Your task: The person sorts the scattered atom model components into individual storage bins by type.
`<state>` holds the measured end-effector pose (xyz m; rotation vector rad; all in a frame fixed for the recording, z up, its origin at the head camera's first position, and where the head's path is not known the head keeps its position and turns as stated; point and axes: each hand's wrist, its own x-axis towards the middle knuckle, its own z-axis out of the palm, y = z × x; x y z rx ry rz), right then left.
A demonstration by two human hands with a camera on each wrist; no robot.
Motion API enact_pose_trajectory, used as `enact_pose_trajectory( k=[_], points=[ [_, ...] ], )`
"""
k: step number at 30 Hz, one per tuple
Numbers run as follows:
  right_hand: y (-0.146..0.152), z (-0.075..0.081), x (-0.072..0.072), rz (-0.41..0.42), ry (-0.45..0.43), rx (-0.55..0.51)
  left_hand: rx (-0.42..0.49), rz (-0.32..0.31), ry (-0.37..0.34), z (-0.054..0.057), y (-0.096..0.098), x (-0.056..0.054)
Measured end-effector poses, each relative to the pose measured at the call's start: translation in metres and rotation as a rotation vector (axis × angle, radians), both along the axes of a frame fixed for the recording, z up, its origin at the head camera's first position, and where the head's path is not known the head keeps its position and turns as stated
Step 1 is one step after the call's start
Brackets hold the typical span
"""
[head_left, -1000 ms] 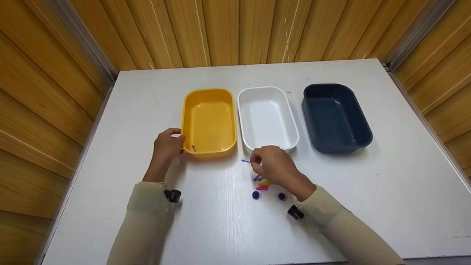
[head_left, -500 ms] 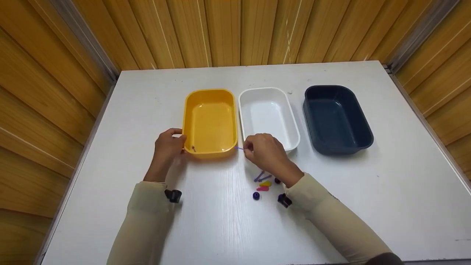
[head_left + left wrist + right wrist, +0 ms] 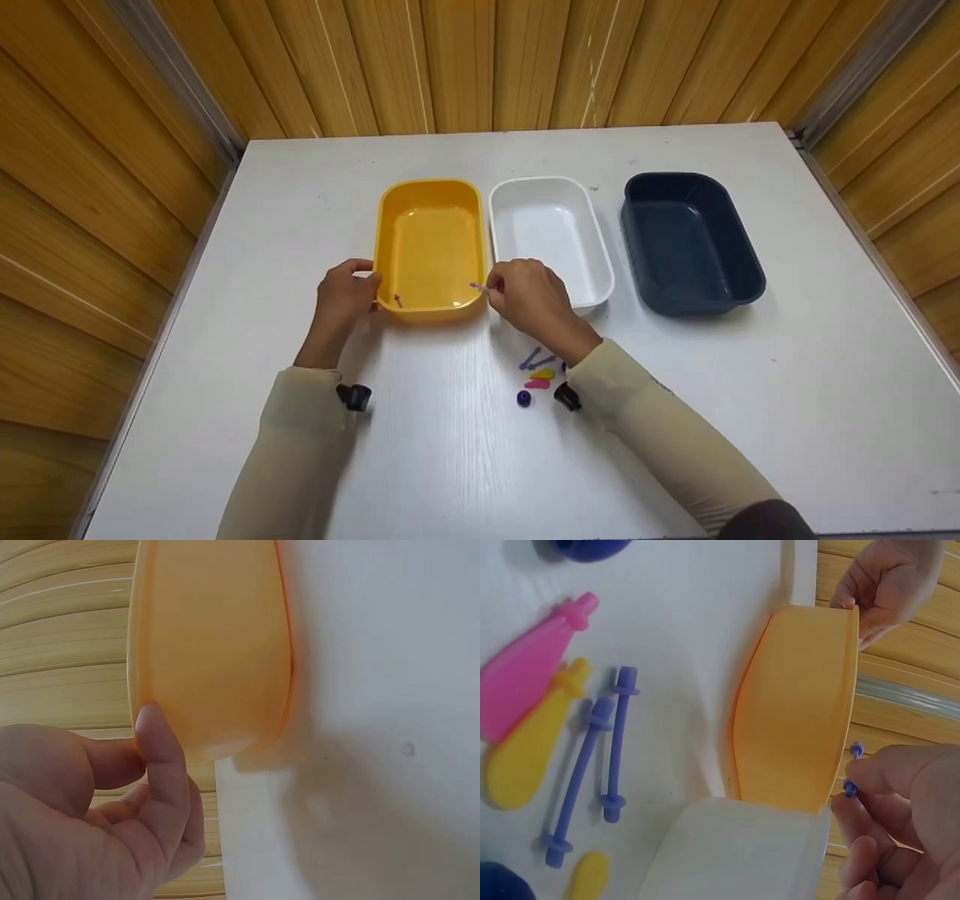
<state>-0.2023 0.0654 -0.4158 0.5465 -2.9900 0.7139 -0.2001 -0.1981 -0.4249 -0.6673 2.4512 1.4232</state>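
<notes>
My left hand pinches the near-left rim of the yellow bin, thumb on one side of the wall and fingers on the other. Between thumb and fingertip, my right hand pinches a short purple rod with collars; in the head view its tip reaches over the yellow bin's right rim. One small dark rod lies in the near-left corner of that bin. Two more purple rods lie on the table below the right hand, beside a yellow paddle-shaped piece and a pink one.
A white bin stands right of the yellow one, partly covered by my right hand. Farther right is a dark blue bin. A dark blue bead sits near the loose pieces on the white table. Wood-panel walls surround it.
My right hand has moved up and left with the purple rod, from above the loose pieces to the yellow bin's right rim. My left hand keeps its grip on the bin.
</notes>
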Motion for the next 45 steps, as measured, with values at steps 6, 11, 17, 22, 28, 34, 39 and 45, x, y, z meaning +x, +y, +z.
enact_pose_trajectory(
  k=[6, 11, 17, 22, 28, 34, 39, 45],
  points=[
    [-0.003, 0.002, -0.003, -0.006, -0.018, 0.008, 0.012, 0.010, -0.012, 0.001, 0.002, -0.001],
    [0.000, 0.005, 0.000, 0.002, 0.008, -0.022, 0.001, 0.014, -0.021, 0.002, 0.003, -0.001],
    [0.006, 0.005, 0.005, 0.035, 0.024, -0.046, -0.010, 0.002, -0.012, 0.002, 0.001, -0.001],
    [0.010, 0.004, 0.010, 0.054, 0.046, -0.058, -0.002, -0.004, 0.014, 0.001, 0.000, 0.000],
    [0.016, 0.001, 0.016, 0.060, 0.072, -0.062, -0.002, -0.002, 0.022, 0.000, -0.001, 0.001],
    [0.026, -0.003, 0.021, 0.074, 0.073, -0.052, 0.003, 0.002, 0.016, 0.001, 0.000, 0.000],
    [0.036, -0.004, 0.029, 0.084, 0.031, -0.047, 0.005, 0.006, 0.007, 0.002, 0.001, 0.001],
    [0.048, -0.007, 0.038, 0.071, -0.018, -0.047, 0.009, 0.009, -0.017, 0.003, 0.000, 0.001]
  ],
)
